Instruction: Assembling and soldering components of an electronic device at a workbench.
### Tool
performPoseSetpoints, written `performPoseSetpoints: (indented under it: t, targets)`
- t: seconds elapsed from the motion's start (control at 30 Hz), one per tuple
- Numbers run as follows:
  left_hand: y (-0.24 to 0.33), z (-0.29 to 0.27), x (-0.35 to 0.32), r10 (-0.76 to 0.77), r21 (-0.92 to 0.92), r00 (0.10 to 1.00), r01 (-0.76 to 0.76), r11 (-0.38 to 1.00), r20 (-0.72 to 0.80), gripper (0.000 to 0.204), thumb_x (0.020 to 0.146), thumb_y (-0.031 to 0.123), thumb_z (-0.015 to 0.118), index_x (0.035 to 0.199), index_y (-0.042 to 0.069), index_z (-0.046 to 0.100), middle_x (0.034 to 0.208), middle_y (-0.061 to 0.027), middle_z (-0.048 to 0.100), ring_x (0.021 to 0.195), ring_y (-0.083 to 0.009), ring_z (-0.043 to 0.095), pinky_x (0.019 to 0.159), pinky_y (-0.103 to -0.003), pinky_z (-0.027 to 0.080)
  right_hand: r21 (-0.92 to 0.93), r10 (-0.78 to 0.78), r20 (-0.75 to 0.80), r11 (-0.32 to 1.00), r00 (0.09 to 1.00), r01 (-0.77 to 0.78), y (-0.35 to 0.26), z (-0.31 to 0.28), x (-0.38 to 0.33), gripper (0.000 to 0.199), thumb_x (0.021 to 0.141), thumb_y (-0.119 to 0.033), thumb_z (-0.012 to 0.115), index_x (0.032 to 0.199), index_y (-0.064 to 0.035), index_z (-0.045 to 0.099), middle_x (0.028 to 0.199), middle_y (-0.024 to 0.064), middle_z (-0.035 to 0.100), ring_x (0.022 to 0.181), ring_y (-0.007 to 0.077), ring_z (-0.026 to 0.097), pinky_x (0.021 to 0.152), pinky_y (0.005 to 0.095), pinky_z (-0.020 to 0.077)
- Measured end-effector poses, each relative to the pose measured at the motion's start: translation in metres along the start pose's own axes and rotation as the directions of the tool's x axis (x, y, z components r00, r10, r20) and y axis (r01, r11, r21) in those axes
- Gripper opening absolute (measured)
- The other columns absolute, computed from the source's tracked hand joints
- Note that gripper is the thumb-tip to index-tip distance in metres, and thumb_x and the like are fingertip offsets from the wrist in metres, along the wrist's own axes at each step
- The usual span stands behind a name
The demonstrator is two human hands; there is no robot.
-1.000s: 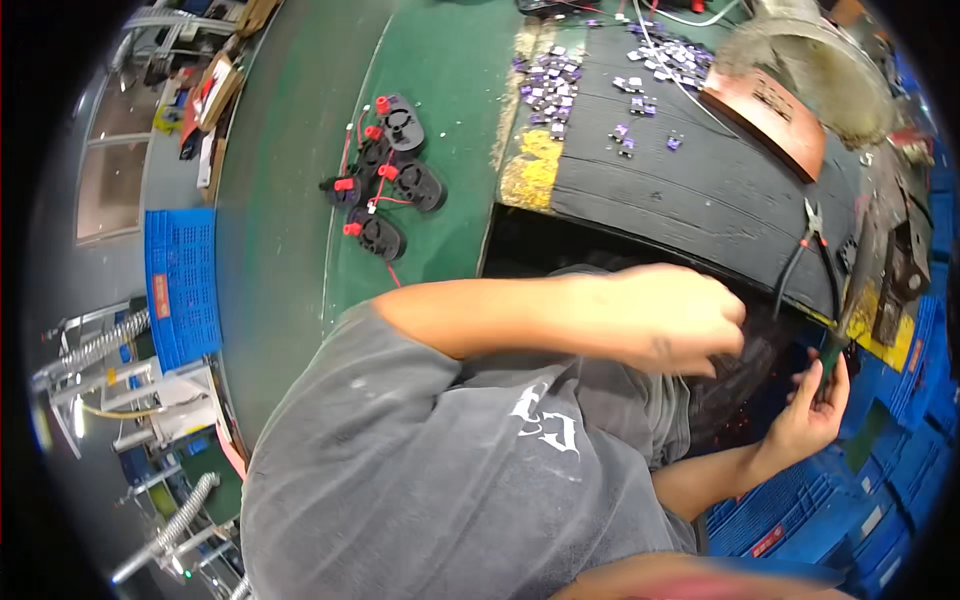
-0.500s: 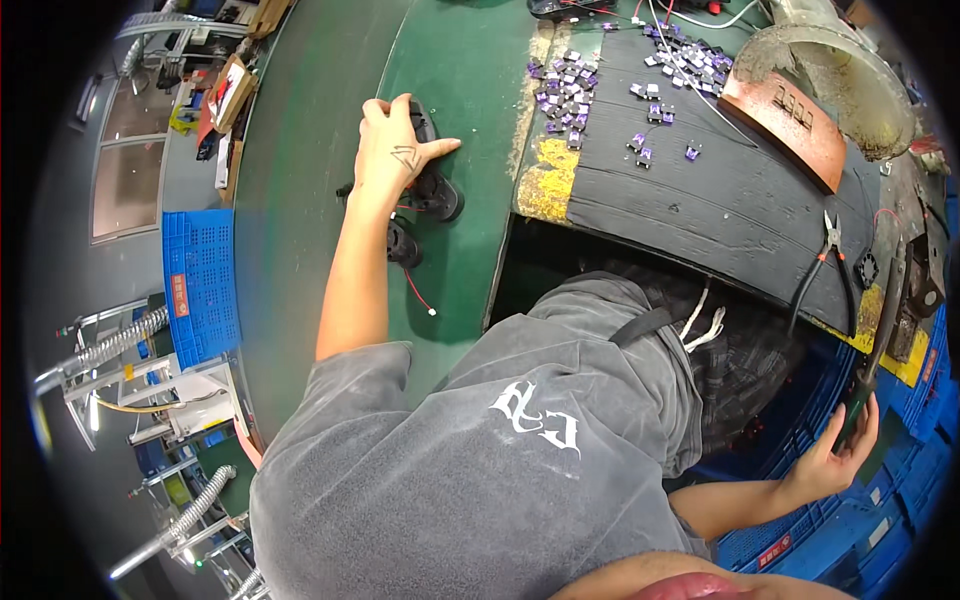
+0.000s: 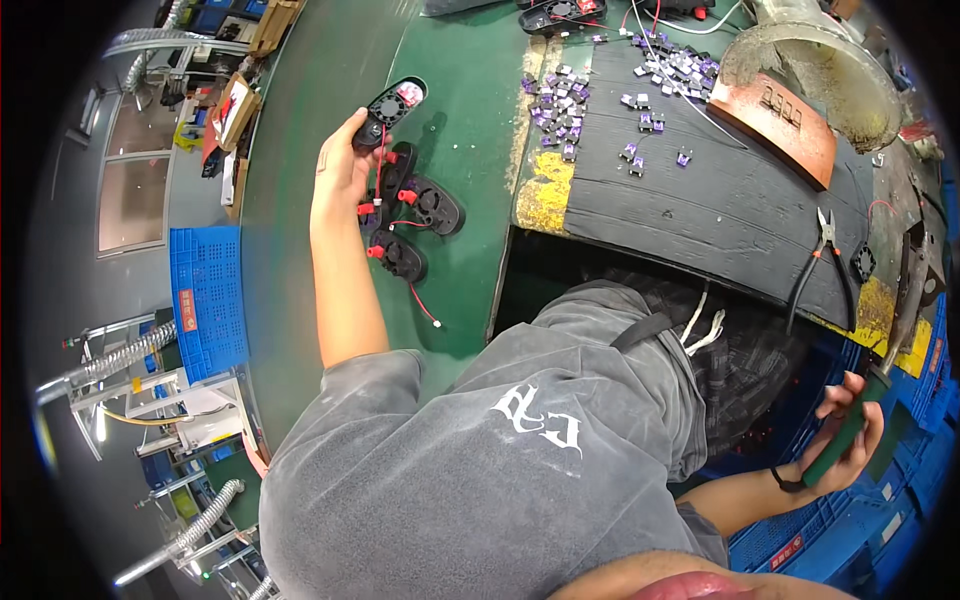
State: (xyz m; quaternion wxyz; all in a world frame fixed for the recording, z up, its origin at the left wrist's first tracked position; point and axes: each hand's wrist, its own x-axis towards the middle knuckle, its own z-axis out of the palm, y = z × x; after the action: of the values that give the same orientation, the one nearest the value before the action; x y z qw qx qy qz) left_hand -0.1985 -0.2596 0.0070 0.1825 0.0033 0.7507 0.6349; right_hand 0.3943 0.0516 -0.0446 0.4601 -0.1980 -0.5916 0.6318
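Note:
My left hand (image 3: pixel 345 165) is closed on the near end of a black oval housing (image 3: pixel 390 112), raised over the green bench. A small round fan, a red part and red wires show inside it. Several more black housings (image 3: pixel 402 255) with red pieces and thin leads lie just below that hand. At the lower right, my right hand (image 3: pixel 862 462) has its fingers around the green handle of a soldering iron (image 3: pixel 845 435). The iron's metal shaft points up toward the bench corner.
Several small purple-and-white parts (image 3: pixel 555 115) lie scattered on the dark bench board (image 3: pixel 680 200). Beyond them are a copper-coloured block (image 3: pixel 775 130) and a dusty funnel-shaped hood (image 3: pixel 850 80). Pliers (image 3: pixel 822 260) and a small fan (image 3: pixel 863 262) rest near the right edge. A blue crate (image 3: pixel 205 300) stands left.
My left hand has lifted a black housing off the bench and turned its inside into view. My right hand has moved slightly, bringing more of the iron's green handle into sight.

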Motion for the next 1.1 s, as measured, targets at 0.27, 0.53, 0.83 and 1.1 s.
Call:
performPoseSetpoints:
  t: [0.27, 0.53, 0.83, 1.1]
  targets:
    - [0.030, 0.043, -0.039, 0.028, -0.183, 0.964, 0.022, 0.983, 0.264, 0.024, 0.093, 0.024, 0.065, 0.099, 0.001, 0.061, 0.087, -0.0111, 0.066, 0.070, -0.0215, 0.063, 0.056, -0.031, 0.047, -0.252, -0.292, 0.047, 0.922, 0.955, 0.294, -0.008, 0.024, 0.014, 0.055, 0.093, -0.055, 0.056, 0.121, -0.0083, 0.052, 0.097, 0.0181, 0.057, 0.085, 0.0251, 0.056, 0.064, 0.0295, 0.0441]
    - [0.046, 0.164, -0.088, 0.018, 0.054, 0.690, -0.083, 0.995, 0.724, 0.033, 0.096, 0.024, 0.059, 0.112, -0.005, 0.062, 0.098, -0.0125, 0.067, 0.073, -0.0190, 0.064, 0.061, -0.029, 0.052, -0.704, -0.599, -0.431, 0.691, 0.675, 0.164, -0.002, 0.009, 0.004, 0.067, 0.090, -0.051, 0.037, 0.099, 0.0080, 0.067, 0.082, 0.0112, 0.060, 0.065, 0.0200, 0.054, 0.053, 0.0247, 0.0392]
    - [-0.015, 0.343, -0.119, -0.075, 0.045, 0.342, 0.094, 0.995, 0.937, 0.035, 0.097, 0.013, 0.058, 0.126, -0.007, 0.056, 0.104, -0.0177, 0.066, 0.076, -0.0269, 0.070, 0.067, -0.035, 0.060, -0.770, -0.718, -0.504, 0.626, 0.480, 0.127, -0.028, 0.013, 0.012, 0.046, 0.091, -0.027, 0.040, 0.095, 0.0140, 0.060, 0.088, 0.0252, 0.064, 0.061, 0.0341, 0.066, 0.052, 0.0321, 0.0564]
    - [-0.033, 0.380, -0.126, -0.058, -0.026, 0.491, 0.163, 0.986, 0.869, 0.031, 0.093, 0.008, 0.060, 0.118, -0.010, 0.057, 0.099, -0.0198, 0.067, 0.076, -0.0284, 0.071, 0.063, -0.036, 0.062, -0.699, -0.651, -0.567, 0.704, 0.505, 0.123, -0.032, 0.034, 0.025, 0.047, 0.091, -0.029, 0.038, 0.093, 0.0131, 0.060, 0.086, 0.0270, 0.064, 0.062, 0.0356, 0.067, 0.050, 0.0347, 0.0570]
